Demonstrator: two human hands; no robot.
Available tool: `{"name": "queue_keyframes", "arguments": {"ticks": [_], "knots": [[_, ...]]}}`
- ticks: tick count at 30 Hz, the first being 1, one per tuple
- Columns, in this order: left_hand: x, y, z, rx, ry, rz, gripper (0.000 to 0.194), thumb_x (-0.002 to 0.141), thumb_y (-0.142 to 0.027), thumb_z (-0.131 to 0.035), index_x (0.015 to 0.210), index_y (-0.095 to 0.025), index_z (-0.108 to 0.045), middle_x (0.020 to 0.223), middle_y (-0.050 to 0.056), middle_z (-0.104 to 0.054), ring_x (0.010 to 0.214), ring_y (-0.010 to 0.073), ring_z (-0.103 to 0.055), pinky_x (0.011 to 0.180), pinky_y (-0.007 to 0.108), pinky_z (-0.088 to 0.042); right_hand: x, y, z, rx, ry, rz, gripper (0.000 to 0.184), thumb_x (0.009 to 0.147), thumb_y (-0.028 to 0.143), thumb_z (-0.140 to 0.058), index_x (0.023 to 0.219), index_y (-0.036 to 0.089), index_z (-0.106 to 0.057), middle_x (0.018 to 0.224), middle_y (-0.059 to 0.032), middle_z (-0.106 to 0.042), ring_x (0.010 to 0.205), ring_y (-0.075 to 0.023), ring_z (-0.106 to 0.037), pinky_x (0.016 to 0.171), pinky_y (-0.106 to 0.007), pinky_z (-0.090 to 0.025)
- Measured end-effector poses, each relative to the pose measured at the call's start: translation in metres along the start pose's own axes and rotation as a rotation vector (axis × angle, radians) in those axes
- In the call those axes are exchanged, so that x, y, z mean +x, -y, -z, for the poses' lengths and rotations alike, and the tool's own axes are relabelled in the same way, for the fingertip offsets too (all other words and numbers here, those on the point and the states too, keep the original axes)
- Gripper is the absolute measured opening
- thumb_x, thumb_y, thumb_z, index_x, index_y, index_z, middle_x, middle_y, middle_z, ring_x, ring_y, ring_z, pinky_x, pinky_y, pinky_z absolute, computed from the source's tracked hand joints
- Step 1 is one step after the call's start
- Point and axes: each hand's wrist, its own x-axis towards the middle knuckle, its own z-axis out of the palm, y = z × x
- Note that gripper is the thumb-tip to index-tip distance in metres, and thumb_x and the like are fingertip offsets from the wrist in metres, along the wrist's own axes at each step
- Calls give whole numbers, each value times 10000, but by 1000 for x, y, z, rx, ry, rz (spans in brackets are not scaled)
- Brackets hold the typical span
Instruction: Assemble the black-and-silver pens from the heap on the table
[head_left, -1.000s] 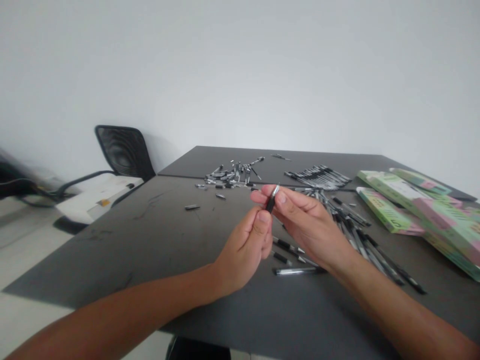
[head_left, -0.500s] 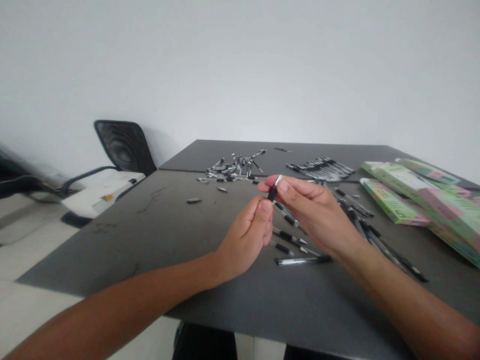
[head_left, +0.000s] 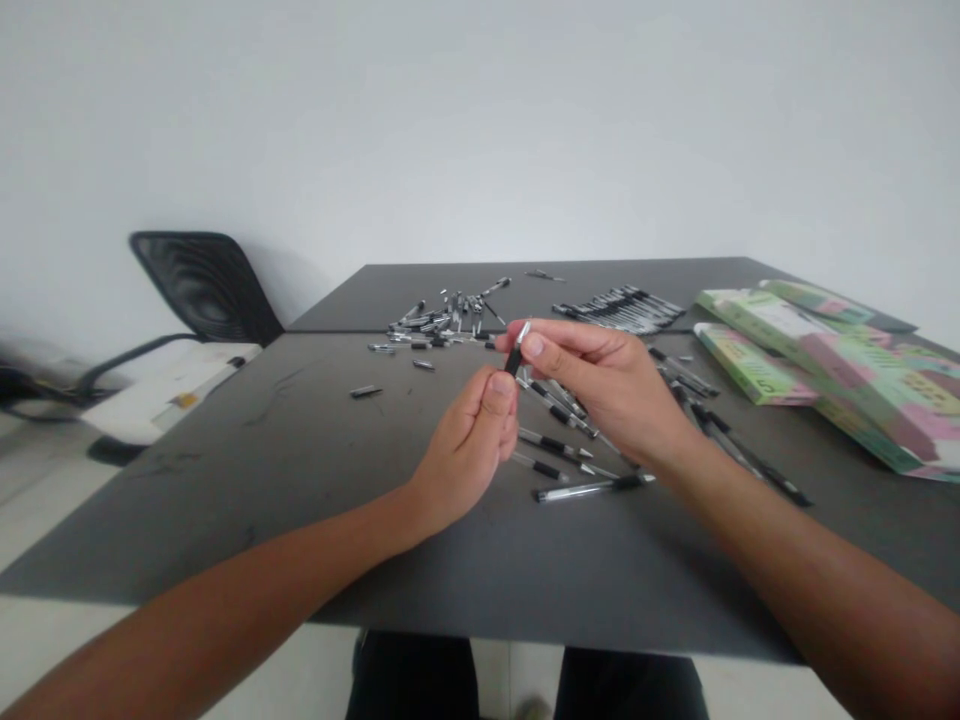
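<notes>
Above the dark table, both hands grip one pen [head_left: 514, 358] with a black grip section and a silver tip pointing up. My left hand [head_left: 469, 440] is closed around its lower part, which is hidden in the fist. Thumb and fingers of my right hand [head_left: 600, 375] pinch the silver tip. Beneath and beside the hands lie several loose pens with black grips [head_left: 555, 443]. Nearest to me among them is a capped pen [head_left: 592, 488].
A pile of pen parts [head_left: 450, 318] lies at the back left, and a row of pens [head_left: 626, 308] at the back right. Green and pink boxes [head_left: 832, 360] are stacked on the right of the table [head_left: 262, 450]. A black mesh chair [head_left: 202, 285] stands to the left.
The view has shifted, so the table and hands appear a little further left and higher. Both hands keep their hold on the pen, the right still pinching its tip.
</notes>
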Motion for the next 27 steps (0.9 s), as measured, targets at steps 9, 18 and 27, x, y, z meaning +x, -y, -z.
{"name": "queue_keyframes", "arguments": {"ticks": [9,18,27], "knots": [[1,-2,0,-18,-31,11,458,1081,-621,-510,857,-225,-456,634,-100,-284,472,64,-236,441,175,-228,27,3,93,-925,401,-233,431,804,637,-818,989,254,-883,890,-38,-853,810,-226,-756,749,-337,-555],[-2,9,3,33,19,-4,356,1110,-560,-480,1066,-215,-556,644,-102,-294,493,84,-218,452,193,-232,28,3,118,-977,693,-437,431,786,630,-804,983,256,-888,953,-33,-867,898,-283,-804,791,-341,-574],[0,8,2,75,8,3,377,1094,-587,-497,997,-224,-529,614,-106,-325,474,83,-253,440,187,-248,25,0,126,-1013,752,-460,317,784,557,-804,938,291,-880,919,7,-861,892,-271,-795,760,-322,-551]]}}
